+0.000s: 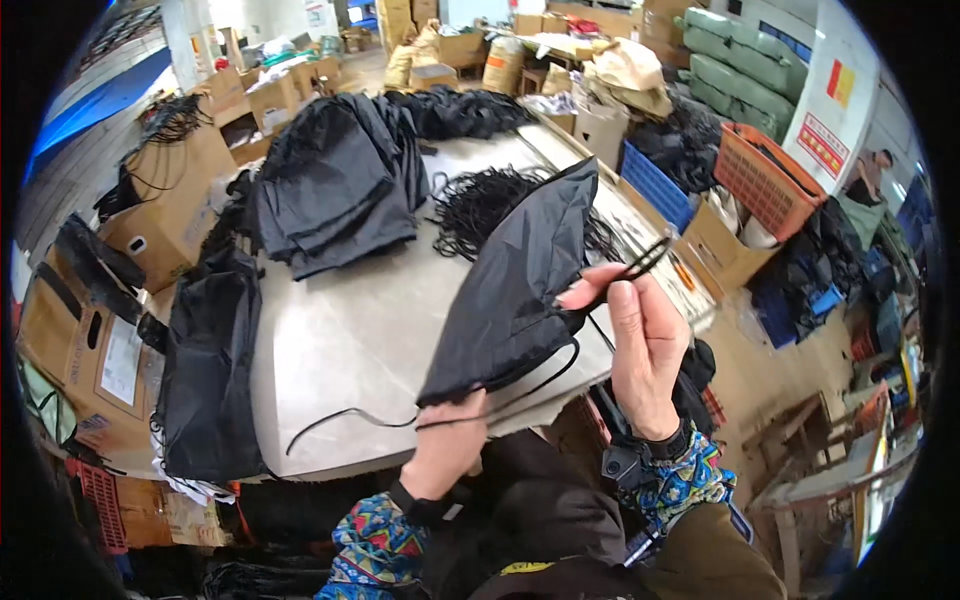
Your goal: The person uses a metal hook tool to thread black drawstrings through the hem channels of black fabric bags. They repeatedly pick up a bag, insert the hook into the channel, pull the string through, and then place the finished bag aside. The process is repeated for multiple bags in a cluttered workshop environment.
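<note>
A black fabric drawstring bag is stretched between my two hands above the pale tabletop. My left hand is closed on its lower left corner, with the fingertips partly hidden by the cloth. A thin black cord runs past that hand, its loose end curving over the table's front edge. My right hand pinches a doubled black cord, whose loop sticks out beyond the fingers, beside the bag's right edge. Behind the bag lies a tangled heap of black cords.
Folded black fabric pieces are piled at the table's far left, with more black fabric along its left edge. Cardboard boxes stand left of it. To the right are a blue crate, an orange crate and a person farther off.
</note>
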The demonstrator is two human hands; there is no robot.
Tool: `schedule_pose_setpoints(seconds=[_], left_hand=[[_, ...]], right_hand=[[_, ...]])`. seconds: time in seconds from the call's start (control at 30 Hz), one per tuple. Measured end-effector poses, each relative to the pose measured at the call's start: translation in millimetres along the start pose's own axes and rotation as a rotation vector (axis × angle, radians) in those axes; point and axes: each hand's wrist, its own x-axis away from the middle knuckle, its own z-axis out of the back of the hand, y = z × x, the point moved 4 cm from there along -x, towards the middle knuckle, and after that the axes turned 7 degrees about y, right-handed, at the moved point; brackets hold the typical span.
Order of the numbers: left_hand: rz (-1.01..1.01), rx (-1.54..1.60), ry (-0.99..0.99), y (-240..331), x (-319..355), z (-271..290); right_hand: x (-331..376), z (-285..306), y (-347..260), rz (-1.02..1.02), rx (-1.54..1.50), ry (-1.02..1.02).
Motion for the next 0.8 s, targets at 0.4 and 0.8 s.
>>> schedule_pose_setpoints(seconds=[0.4, 0.8], left_hand=[[0.024, -0.009, -0.045, -149.9, 10.7, 10.3], [1.120, 0.992, -1.115, -99.9, 142.5, 80.3]], right_hand=[[66.8, 388.3, 55.3, -0.071, 0.056, 1.251], [100.5, -21.9, 102.5, -0.760, -0.133, -0.624]])
